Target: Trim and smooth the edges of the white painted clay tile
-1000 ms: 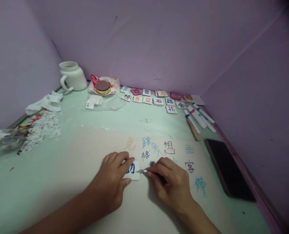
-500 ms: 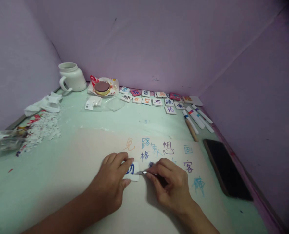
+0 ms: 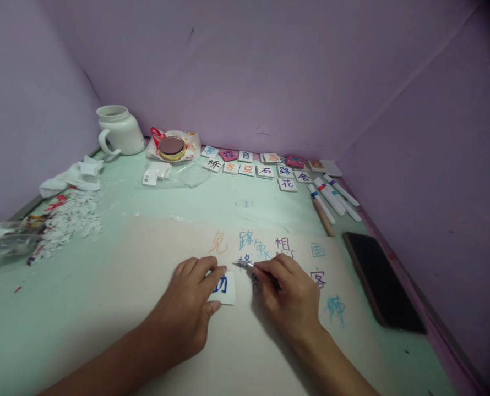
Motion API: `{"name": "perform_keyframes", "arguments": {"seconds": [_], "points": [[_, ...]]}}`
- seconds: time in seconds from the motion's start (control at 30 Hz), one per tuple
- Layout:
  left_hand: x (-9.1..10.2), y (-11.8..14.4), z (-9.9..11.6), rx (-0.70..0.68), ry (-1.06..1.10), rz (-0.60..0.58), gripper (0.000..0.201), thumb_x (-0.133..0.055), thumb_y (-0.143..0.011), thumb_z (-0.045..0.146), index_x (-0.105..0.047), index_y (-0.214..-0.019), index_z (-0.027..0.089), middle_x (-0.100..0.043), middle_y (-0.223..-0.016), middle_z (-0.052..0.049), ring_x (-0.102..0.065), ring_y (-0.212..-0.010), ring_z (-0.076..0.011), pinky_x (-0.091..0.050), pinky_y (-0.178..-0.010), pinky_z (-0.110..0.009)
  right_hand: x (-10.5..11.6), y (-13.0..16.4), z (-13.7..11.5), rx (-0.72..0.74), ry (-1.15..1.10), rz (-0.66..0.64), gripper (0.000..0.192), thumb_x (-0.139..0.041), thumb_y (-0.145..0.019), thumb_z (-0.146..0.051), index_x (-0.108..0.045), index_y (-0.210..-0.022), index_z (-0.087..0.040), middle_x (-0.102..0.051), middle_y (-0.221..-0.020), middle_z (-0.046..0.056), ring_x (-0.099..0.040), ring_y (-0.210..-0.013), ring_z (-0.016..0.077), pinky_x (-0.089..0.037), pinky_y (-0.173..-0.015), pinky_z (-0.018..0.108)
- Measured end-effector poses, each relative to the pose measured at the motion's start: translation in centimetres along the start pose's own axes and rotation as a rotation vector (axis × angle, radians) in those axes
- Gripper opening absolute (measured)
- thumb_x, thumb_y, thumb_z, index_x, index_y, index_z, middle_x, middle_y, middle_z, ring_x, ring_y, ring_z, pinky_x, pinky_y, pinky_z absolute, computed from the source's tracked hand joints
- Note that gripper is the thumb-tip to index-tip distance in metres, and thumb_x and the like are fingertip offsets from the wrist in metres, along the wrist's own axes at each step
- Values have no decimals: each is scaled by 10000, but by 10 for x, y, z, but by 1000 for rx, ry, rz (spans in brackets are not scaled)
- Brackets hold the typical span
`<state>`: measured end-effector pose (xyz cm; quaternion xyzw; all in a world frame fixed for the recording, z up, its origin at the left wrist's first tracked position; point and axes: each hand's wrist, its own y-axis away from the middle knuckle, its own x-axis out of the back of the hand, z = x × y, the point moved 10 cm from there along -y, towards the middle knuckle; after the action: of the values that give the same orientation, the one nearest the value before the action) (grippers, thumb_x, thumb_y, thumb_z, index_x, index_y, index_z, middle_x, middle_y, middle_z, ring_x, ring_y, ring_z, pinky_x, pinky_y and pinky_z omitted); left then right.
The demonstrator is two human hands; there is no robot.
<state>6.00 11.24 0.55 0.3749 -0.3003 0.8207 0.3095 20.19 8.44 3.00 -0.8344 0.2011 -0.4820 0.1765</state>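
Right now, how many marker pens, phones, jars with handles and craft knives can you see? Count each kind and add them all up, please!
White marker pens: 4
Phone: 1
White handled jar: 1
Craft knife, in the right hand: 1
Total: 7
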Motion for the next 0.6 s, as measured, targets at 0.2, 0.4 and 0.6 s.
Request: {"name": "perform_keyframes", "arguments": {"seconds": [0.2, 0.4, 0.6], "points": [[3, 2, 1, -4, -6, 33, 493, -447, -779, 62, -397, -1258, 169, -472, -1174, -127, -448, -1018, -283, -398, -875, -491, -4, 6, -15, 110, -168, -133, 124, -576, -791, -187, -669, -710, -174, -569, -601, 18, -514, -561, 146, -372, -496, 255], [2, 2, 0, 6, 11, 15, 492, -452, -773, 62, -421, -1247, 188, -485, -1176, -122, -464, -1028, -286, -404, -893, -510, -7, 2, -8, 56, -17, -82, 149, -546, -815, -183, -664, -725, -184, -590, -628, 22, -536, -574, 156, -357, -489, 253], [-2, 12, -11, 8, -92, 112, 538, -488, -749, 83, -436, -1268, 216, -499, -1222, -116, -469, -1084, -297, -420, -908, -501, -2, 1, 2, -6, -75, 2, 163, -526, -843, -213, -651, -740, -199, -611, -659, 22, -577, -601, 149, -407, -540, 240]]}}
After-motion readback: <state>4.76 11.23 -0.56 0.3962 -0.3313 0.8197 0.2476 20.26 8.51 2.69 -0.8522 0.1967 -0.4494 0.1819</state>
